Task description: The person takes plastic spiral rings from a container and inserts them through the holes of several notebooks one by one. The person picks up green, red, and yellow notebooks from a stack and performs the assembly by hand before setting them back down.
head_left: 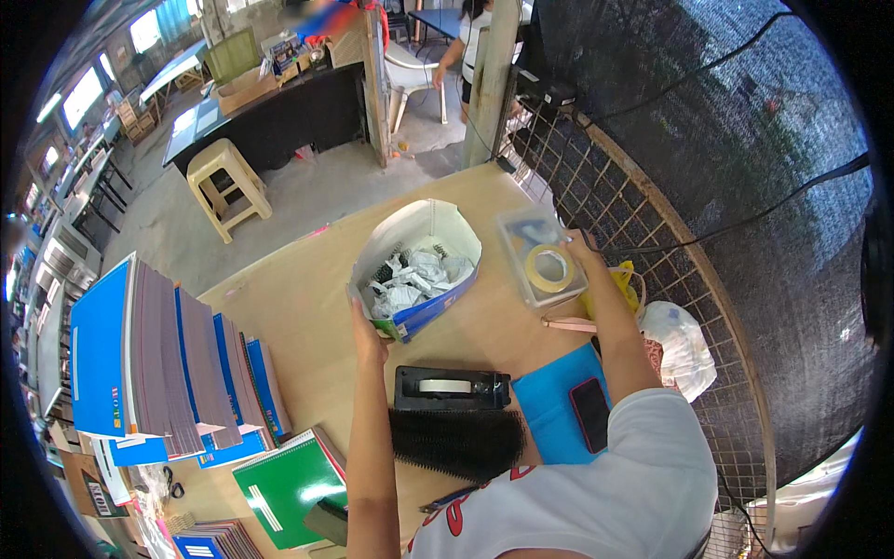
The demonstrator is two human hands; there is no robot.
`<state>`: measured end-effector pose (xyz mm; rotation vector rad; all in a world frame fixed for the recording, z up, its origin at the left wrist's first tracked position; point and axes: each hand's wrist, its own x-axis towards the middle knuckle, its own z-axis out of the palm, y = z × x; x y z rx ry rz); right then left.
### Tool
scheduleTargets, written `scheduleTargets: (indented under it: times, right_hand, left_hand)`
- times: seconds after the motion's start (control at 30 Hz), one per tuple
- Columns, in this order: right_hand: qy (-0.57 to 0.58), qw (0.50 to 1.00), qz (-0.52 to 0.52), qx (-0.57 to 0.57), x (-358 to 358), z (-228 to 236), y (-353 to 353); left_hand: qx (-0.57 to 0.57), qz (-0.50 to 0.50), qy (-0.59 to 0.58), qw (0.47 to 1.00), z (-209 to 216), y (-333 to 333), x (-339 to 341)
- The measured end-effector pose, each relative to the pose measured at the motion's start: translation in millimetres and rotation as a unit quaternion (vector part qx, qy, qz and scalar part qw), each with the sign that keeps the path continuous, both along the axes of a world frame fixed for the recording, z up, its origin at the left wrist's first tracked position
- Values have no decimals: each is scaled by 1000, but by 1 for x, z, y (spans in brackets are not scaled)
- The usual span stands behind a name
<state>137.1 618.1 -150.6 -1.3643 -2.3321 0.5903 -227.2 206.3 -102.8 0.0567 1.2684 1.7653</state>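
Observation:
My left hand [366, 332] holds the near left side of an open bag [459, 216], white inside and blue outside, with some fingers hidden. Crumpled white paper or plastic [402, 296] and some dark coils [386, 270] lie in it. To the right, my right hand [581, 250] grips the right edge of a clear plastic container [514, 229], its fingers partly out of sight. A roll of yellowish tape [549, 269] rests on or in that container. Near me sit a black tape dispenser [453, 402] and a bundle of black spiral coils [458, 442].
Tall stacks of blue notebooks [101, 349] stand on the left, beside a green notebook [291, 486]. A phone [589, 415] lies on a blue folder [549, 396] at right. A wire mesh barrier [643, 200] borders the table [279, 289]; a stool [226, 186] and a person [458, 58] are beyond.

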Motion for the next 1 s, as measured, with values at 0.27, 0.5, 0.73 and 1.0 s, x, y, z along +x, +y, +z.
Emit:
scheduleTargets:
  times: [0.27, 0.5, 0.73, 1.0]
  right_hand:
    - [-173, 973, -136, -65, -5, 38, -32]
    - [-169, 985, -24, 4, 6, 35, -77]
    - [-195, 970, -139, -39, 22, 10, -64]
    - [-138, 980, -131, -59, -13, 49, -84]
  left_hand:
    - [-42, 0, -13, 999, -1, 13, -16]
    - [-13, -8, -21, 1000, 6, 64, -42]
    - [257, -54, 84, 961, -20, 212, -22]
    - [221, -116, 44, 967, -6, 262, 11]
